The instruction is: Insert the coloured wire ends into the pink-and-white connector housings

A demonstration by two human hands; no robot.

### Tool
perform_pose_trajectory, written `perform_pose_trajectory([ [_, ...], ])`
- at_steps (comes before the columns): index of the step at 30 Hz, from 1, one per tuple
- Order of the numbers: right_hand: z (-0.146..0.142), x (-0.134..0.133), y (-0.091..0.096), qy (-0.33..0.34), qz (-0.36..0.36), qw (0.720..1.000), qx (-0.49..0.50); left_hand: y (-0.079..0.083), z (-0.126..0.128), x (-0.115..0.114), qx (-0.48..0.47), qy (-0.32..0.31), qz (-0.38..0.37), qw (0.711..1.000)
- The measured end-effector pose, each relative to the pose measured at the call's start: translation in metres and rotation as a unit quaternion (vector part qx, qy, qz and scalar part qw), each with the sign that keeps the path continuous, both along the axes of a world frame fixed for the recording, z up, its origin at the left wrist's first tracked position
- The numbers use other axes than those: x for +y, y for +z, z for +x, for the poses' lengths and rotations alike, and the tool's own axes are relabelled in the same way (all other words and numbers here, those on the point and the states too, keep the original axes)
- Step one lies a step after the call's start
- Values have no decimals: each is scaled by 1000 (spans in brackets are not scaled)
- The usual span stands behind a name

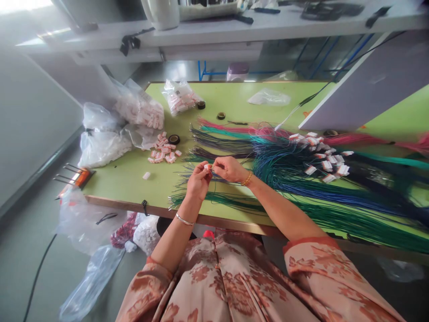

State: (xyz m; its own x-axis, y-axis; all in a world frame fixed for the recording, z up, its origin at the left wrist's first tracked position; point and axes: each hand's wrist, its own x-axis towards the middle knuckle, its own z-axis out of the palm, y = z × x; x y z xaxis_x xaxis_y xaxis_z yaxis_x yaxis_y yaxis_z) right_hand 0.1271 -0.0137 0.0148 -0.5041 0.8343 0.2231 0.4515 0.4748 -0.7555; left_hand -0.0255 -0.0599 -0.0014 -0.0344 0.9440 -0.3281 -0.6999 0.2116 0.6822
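My left hand point(199, 181) pinches a small white and orange connector housing point(207, 167) in front of me. Close against it, my right hand point(230, 169) has thumb and forefinger pressed together at the housing's right side, seemingly on a thin wire whose end is hidden by the fingers. Beneath both hands lie bundles of cut wires, green point(234, 200), dark point(223, 152) and pink point(231, 127), their metal-tipped ends pointing left. Loose connector housings point(164, 150) form a pile to the left, and a single white housing point(146, 175) lies nearer the edge. Wired connectors point(330, 163) are heaped at the right.
Clear bags of housings point(181, 96) stand at the back left. Rolls of black tape point(174, 139) lie near the pile. An orange pronged holder point(82, 178) sits at the table's left corner. A grey panel point(372, 80) rises at the right, under a shelf point(214, 33).
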Motion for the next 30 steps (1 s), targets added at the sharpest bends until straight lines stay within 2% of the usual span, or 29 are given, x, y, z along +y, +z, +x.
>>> perform_pose_trajectory([
  [6, -2, -1, -2, -2, 6, 1000, -1, -3, 7, -2, 69, 26, 37, 997],
  [11, -4, -3, -7, -5, 49, 999, -23, -10, 13, -3, 143, 64, 47, 987],
  [18, -4, -3, -6, -11, 76, 996, -52, -7, 9, 3, 112, 54, 30, 992],
  [24, -11, -3, -15, -57, 118, 985, -108, -9, 18, 5, 147, 84, 28, 985],
  [27, -8, -5, -15, -64, 121, 986, -97, -6, 18, 8, 134, 57, 21, 989],
  [30, 1, 1, -8, -34, 86, 994, -51, -3, 13, 13, 103, 26, 26, 994],
])
